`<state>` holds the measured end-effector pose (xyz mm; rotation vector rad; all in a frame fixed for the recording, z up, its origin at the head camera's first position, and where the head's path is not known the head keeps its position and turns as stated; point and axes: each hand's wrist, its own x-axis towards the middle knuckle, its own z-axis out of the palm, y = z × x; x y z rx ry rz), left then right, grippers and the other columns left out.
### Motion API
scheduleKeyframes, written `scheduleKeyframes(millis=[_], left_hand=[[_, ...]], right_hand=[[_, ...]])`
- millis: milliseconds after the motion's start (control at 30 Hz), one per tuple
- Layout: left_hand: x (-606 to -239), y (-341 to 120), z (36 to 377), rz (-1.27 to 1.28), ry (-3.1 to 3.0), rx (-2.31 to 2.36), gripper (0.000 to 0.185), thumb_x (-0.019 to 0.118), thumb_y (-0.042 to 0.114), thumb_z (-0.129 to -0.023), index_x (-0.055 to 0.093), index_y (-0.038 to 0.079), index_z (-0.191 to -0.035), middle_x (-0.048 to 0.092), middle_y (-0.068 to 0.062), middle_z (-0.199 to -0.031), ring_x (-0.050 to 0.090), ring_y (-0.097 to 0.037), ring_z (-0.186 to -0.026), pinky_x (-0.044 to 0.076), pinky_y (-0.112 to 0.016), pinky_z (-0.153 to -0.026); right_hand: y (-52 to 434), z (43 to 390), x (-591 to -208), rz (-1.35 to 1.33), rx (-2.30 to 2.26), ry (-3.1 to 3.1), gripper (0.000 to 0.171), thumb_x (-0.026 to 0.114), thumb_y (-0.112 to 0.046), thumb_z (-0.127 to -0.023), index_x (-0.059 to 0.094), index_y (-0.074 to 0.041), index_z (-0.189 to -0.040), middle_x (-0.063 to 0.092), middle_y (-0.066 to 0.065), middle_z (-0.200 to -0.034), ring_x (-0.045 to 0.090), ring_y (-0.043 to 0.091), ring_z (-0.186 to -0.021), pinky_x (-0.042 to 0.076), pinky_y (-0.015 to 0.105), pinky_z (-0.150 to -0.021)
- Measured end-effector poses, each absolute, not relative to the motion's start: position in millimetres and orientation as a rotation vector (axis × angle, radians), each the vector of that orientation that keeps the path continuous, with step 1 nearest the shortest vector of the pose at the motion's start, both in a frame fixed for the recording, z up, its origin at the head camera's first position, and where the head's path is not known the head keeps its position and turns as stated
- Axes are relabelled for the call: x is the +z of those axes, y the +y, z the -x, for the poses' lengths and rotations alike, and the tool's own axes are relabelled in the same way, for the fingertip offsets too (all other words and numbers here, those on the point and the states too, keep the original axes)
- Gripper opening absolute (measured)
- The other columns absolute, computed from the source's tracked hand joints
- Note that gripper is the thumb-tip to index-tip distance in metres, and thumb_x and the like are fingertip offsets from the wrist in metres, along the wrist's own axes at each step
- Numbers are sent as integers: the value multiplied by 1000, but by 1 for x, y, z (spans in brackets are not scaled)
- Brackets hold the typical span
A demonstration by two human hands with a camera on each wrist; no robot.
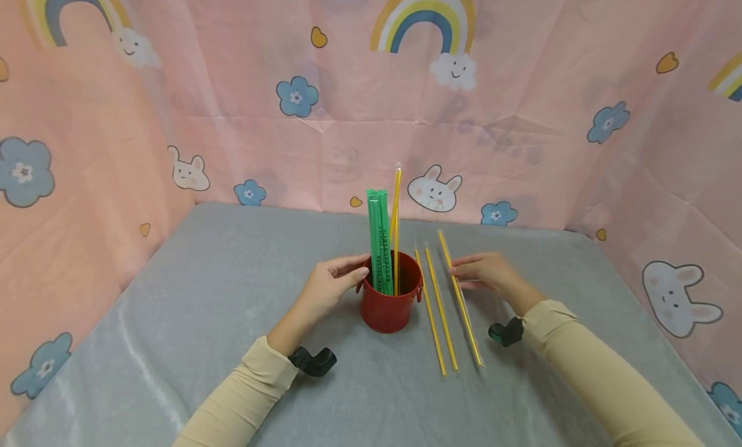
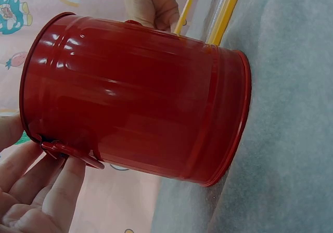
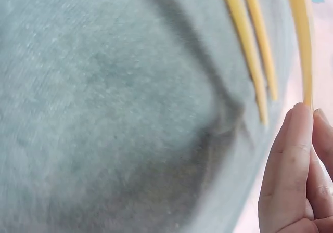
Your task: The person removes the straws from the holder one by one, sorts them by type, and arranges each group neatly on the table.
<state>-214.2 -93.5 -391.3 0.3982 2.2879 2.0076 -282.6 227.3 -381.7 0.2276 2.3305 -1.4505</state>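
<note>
A small red metal bucket (image 1: 387, 315) stands upright on the table. My left hand (image 1: 330, 283) holds it at the left of its rim, thumb and fingers by a side handle (image 2: 70, 154). Inside it lean slim green printed packets (image 1: 379, 247) and yellow straws in clear wrap (image 1: 397, 209). To the right of the bucket, my right hand (image 1: 489, 276) pinches another wrapped yellow straw (image 1: 466, 315) between thumb and fingers; the right wrist view shows it raised off the cloth. Between that straw and the bucket, two yellow straws (image 1: 442, 312) lie side by side on the table.
Grey cloth (image 1: 174, 305) covers the table. A pink curtain (image 1: 232, 80) with rainbows, flowers and rabbits hangs behind and along both sides. Each wrist wears a black camera mount, such as the left one (image 1: 313, 362).
</note>
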Motion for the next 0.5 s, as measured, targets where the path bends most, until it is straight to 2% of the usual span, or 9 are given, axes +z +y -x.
scheduleKeyframes(millis=[233, 500], left_hand=[[-391, -93, 214, -390, 2286, 2004, 40, 66, 18, -96, 62, 6, -135, 65, -11, -134, 64, -21, -119, 52, -36, -103], [-392, -94, 214, -388, 2303, 1995, 41, 66, 19, -96, 62, 7, -135, 65, -11, -134, 63, -23, -123, 51, -39, -105]], right_hand=[[221, 287, -390, -272, -1422, 2345, 48, 72, -19, -93, 59, 5, -133, 71, 15, -118, 68, 8, -79, 61, 28, -76], [216, 289, -398, -316, -1397, 2355, 44, 72, -17, -92, 63, 4, -129, 72, 16, -113, 68, 9, -76, 61, 26, -72]])
